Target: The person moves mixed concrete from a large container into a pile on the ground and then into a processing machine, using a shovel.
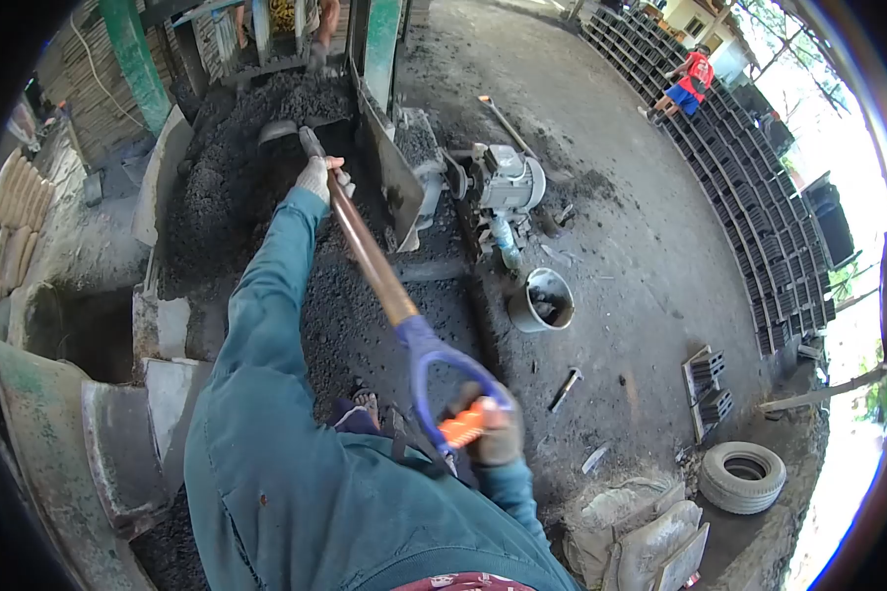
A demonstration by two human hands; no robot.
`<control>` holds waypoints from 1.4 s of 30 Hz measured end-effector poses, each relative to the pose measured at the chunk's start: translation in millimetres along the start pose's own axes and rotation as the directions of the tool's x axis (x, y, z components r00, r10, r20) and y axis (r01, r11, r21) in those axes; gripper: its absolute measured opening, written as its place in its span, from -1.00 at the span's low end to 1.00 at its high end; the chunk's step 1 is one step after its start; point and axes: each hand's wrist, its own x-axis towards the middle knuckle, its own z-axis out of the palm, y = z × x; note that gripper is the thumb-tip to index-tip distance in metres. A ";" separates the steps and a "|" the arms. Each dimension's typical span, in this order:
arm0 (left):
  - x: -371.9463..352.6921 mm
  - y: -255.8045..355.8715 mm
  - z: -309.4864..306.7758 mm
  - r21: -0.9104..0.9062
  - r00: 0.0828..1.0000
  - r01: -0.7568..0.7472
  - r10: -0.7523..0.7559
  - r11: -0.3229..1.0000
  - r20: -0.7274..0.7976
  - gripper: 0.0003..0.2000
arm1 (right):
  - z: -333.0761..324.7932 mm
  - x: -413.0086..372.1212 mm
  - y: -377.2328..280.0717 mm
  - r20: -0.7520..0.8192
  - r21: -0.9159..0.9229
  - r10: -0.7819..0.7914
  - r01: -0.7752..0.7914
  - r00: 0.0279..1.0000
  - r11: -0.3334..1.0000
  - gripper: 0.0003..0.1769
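My left hand [323, 179], in a pale glove with bare fingertips, is closed round the upper shaft of a shovel [370, 254]. At the other end of the shaft, my right hand [496, 435], gloved and somewhat blurred, grips the orange crossbar of the blue D-shaped handle [419, 345]. The shovel's blade [278, 131] is partly sunk in a heap of dark, damp mix [212, 187] between upright metal plates.
An electric motor [511, 179] stands right of the heap, near a bucket [542, 299] and a hammer [566, 390]. Further right are a tire [742, 478] and stacked blocks [749, 217]. A person in red [698, 74] bends by the stacks. Another person's hands show at the top.
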 end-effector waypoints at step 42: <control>-39.5 49.2 -40.2 -0.501 0.996 -0.050 0.006 0.864 -0.090 -0.71 | 3.8 120.5 -75.2 0.215 -0.806 -0.862 0.582 0.459 0.109 -0.78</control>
